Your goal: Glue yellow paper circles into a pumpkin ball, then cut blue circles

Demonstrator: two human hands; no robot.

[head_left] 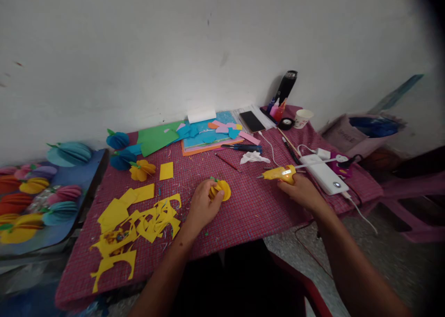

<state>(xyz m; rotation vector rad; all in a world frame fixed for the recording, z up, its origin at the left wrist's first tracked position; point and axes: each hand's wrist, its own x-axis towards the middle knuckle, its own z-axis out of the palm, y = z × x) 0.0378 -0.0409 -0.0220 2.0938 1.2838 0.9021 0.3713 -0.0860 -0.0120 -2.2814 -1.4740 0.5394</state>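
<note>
Hands (203, 205) (301, 190) partly hide yellow papercraft (225, 190) and glue gun (279, 173).

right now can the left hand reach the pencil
Probably yes: the pencil lies uncovered just beyond the left hand, though that hand may first need to release the yellow paper ornament.

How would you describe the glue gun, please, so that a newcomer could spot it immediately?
On the red checked tablecloth, find the white boxy device, then the right hand beside it. The yellow glue gun is in that hand, nozzle pointing left. Unlike the yellow paper pieces, it has a long pale stick protruding from its back.
</note>
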